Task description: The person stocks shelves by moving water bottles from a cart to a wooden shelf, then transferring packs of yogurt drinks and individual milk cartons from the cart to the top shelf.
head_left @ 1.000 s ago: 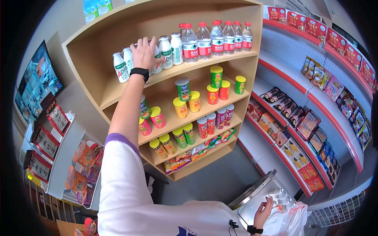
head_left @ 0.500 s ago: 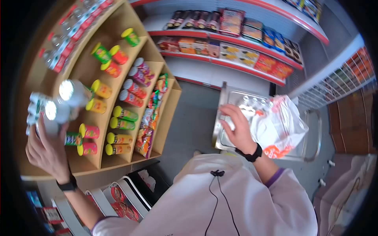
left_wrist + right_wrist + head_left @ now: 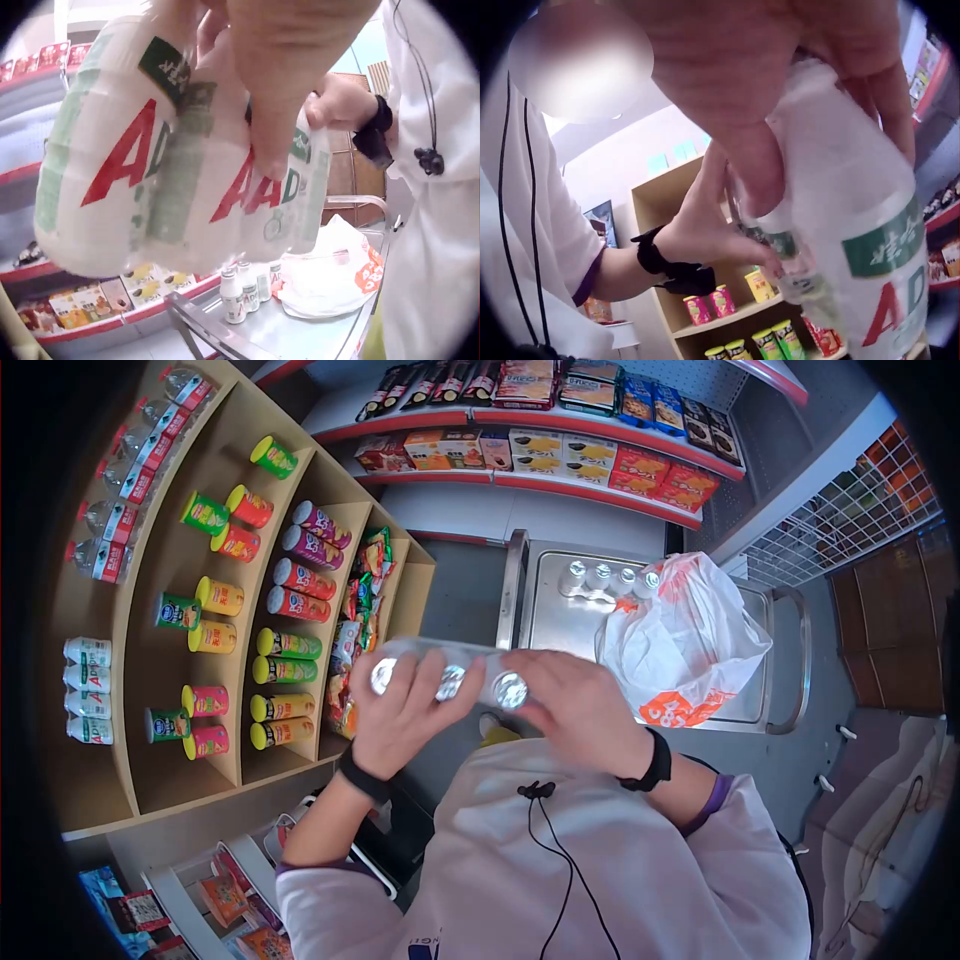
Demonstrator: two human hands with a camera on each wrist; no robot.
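Both hands hold a row of white AD milk drink bottles [image 3: 135, 172] in front of the body, foil caps facing the head camera. My left hand [image 3: 400, 710] grips the row at its left end, fingers curled over the tops. My right hand [image 3: 580, 705] grips the other end, with thumb and fingers around the bottle [image 3: 862, 217] nearest its wrist camera. The palms hide part of the row. Several more AD milk bottles [image 3: 88, 690] stand on the wooden shelf at left, and others [image 3: 600, 578] stand on the metal cart [image 3: 560, 628].
A white plastic bag [image 3: 690, 645] lies on the cart beside the bottles. On the wooden shelf unit [image 3: 125, 780] are water bottles [image 3: 125, 500], snack cans [image 3: 310, 575] and bagged snacks. A red-edged store rack [image 3: 560, 480] runs along the back; a wire basket [image 3: 840, 510] is at right.
My left hand has taken bottles from the shelf and carried them right, in front of the body. The right hand has come from over the cart to grip them. The head view has turned toward the cart.
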